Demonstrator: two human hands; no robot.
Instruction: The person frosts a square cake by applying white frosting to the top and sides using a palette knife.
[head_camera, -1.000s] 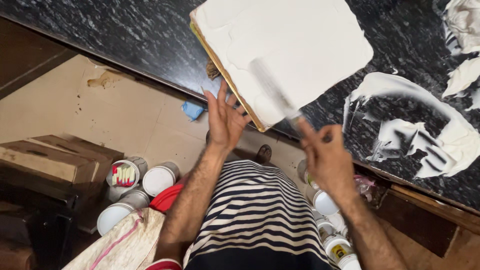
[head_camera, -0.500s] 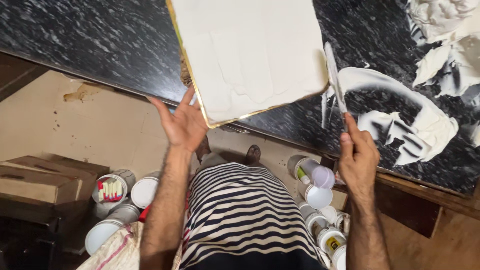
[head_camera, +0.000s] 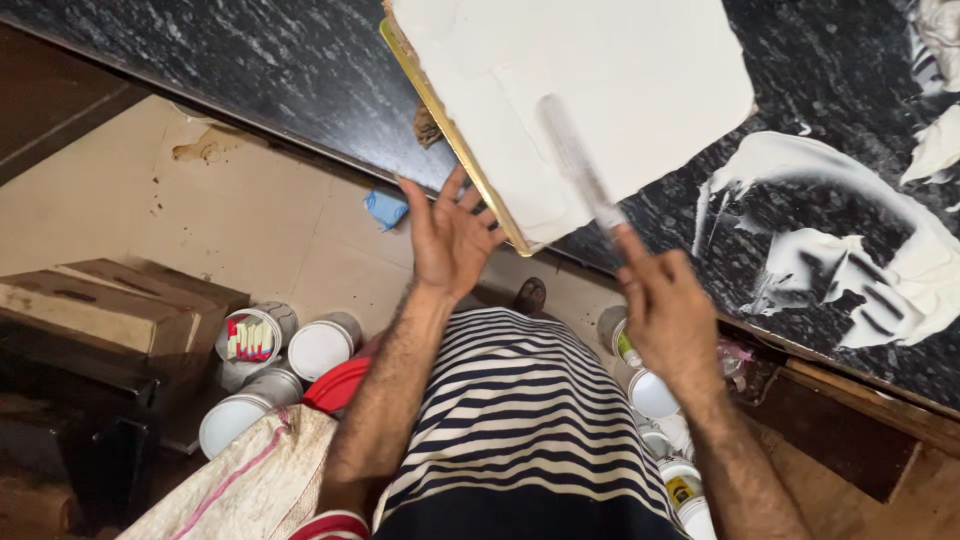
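The left hand is open, fingers spread at the gold edge of the white-coated board on the dark counter. The right hand grips a spatula, blurred, seemingly flat on the coating; a low blade angle and steady board should smooth best.

white slab, black-speckled counter

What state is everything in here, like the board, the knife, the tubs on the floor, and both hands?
Square board: coated in white paste, overhanging the counter edge.
Palette knife: blade laid flat on the board.
Right hand: gripping the knife handle.
Left hand: open, fingers at the board's gold edge.
Counter: smeared with white paste at right.
Floor tubs: lids on.
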